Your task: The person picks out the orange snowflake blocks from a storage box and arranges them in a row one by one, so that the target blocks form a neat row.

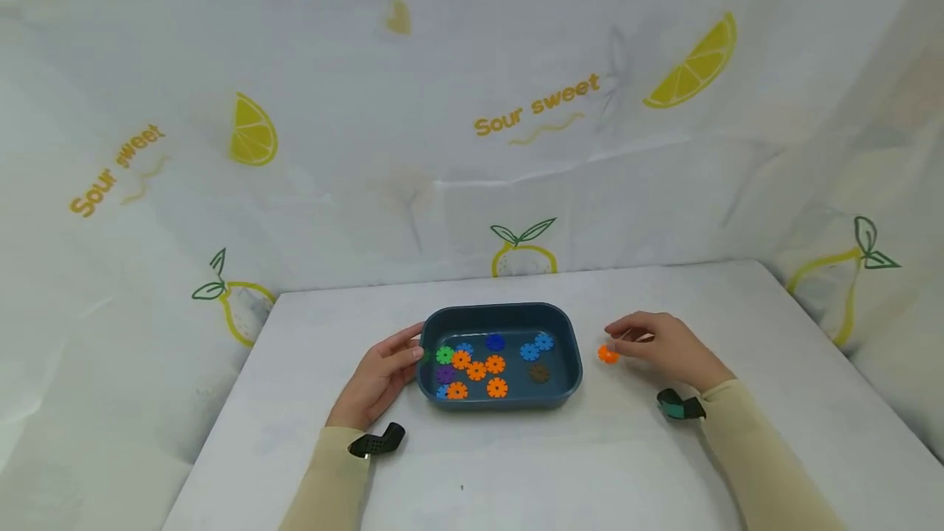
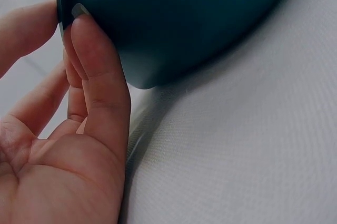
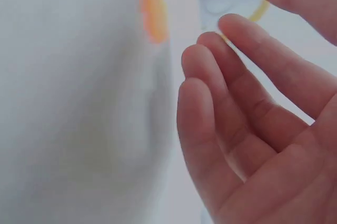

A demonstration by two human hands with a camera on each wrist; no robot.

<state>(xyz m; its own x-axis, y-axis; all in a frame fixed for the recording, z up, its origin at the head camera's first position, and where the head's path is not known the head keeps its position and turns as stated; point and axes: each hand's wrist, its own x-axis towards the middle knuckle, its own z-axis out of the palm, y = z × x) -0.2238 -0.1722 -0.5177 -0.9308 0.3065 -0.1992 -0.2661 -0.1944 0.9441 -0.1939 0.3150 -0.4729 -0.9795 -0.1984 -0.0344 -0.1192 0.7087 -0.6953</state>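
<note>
"One left hand (image 1: pixel 379 375) is at the dark blue tray (image 1: pixel 509 405) — does it have hold of it?"

"Yes, it grips the tray's left end, with the thumb over the rim and the fingers against the outer wall."

"And the right hand (image 1: pixel 667 345)?"

"It grasps nothing. The fingers are loosely bent, and it hangs by the loose orange piece (image 1: pixel 606 356), which lies on the white table (image 1: pixel 516 465) just right of the tray. I cannot tell whether the thumb touches it."

"What is in the tray?"

"Small notched discs. Five orange discs (image 1: pixel 476 370) lie mostly toward the left and middle, near a green disc (image 1: pixel 445 355) and a purple disc (image 1: pixel 446 374). A dark blue disc (image 1: pixel 495 342) sits near the far wall, two lighter blue discs (image 1: pixel 544 342) lie together on the right, and a brown disc (image 1: pixel 540 373) is nearer the front."

"Any more blue over on the left?"

"Two partly covered blue discs (image 1: pixel 464 348) — each beside an orange one."

"Behind the table?"

"A pale cloth (image 1: pixel 369 228) printed with lemons and the words 'Sour sweet'."
</note>
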